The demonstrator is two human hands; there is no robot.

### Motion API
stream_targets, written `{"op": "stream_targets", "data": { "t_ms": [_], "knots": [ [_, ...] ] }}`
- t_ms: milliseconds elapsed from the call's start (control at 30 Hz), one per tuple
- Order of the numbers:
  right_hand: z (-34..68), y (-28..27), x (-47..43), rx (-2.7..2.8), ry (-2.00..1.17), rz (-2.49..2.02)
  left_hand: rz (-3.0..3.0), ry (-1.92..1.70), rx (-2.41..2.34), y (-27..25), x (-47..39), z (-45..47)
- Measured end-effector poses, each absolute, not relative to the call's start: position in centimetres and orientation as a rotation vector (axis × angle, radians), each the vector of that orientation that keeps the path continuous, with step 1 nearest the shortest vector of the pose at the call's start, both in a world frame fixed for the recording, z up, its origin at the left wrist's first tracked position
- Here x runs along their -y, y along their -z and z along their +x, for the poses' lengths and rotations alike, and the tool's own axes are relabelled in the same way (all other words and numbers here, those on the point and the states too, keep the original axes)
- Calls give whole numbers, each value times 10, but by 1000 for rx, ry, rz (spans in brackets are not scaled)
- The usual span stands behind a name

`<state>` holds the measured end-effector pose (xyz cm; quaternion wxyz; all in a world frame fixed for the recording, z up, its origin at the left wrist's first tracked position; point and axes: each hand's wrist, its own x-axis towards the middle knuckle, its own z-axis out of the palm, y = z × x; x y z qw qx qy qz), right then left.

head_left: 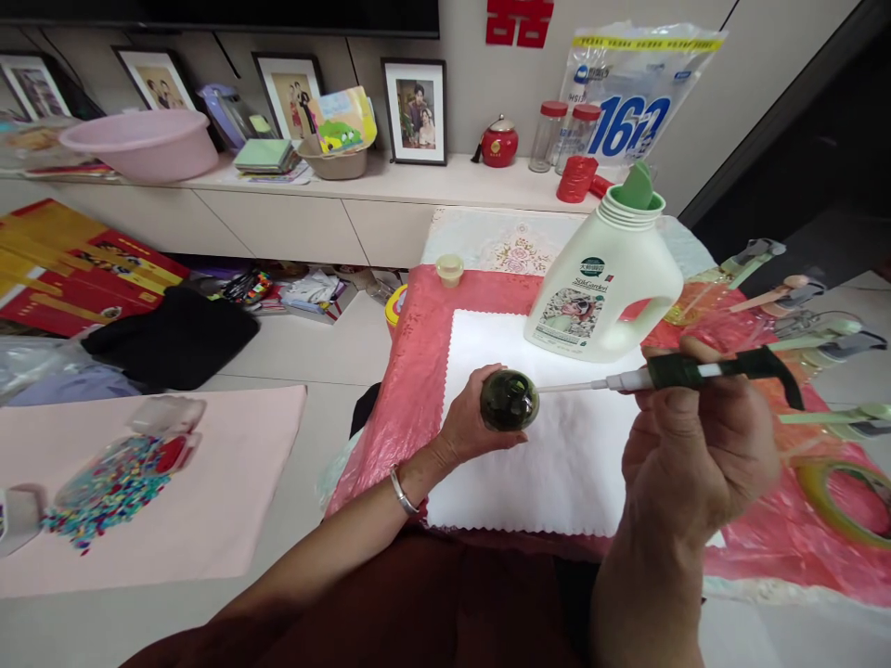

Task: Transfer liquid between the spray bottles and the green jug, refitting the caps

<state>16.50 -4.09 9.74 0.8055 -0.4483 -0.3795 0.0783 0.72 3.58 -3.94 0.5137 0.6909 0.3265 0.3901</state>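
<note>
Head view: left hand (480, 419) grips a dark green bottle (510, 400), seen end-on, above a white scalloped mat (543, 492) on the bench (410, 390); right hand (696, 436) pinches a dark green pump dispenser (669, 371), held sideways, its pale tube (577, 385) pointing left to the bottle's edge, contact unclear

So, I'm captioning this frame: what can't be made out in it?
All in the head view:
Dark green bottle: far side, hidden by its near end.
Left hand: some fingers, hidden behind that bottle.
Pump: partly covered by the right hand.
White jug: fine label print, too small.
Tape roll: cut off by the right edge.
</note>
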Motion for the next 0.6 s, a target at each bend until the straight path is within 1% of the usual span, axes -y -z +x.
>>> {"op": "stream_targets", "data": {
  "t_ms": [167,400,600],
  "knots": [
    [164,-88,27,1010,-121,-1151,1657,-948,-781,38,-35,7],
    [158,-72,20,1427,-302,-1360,1675,-927,-814,34,-36,7],
    [154,-54,19,1517,-349,-1437,1704,-896,-848,33,-36,8]
  ]
}}
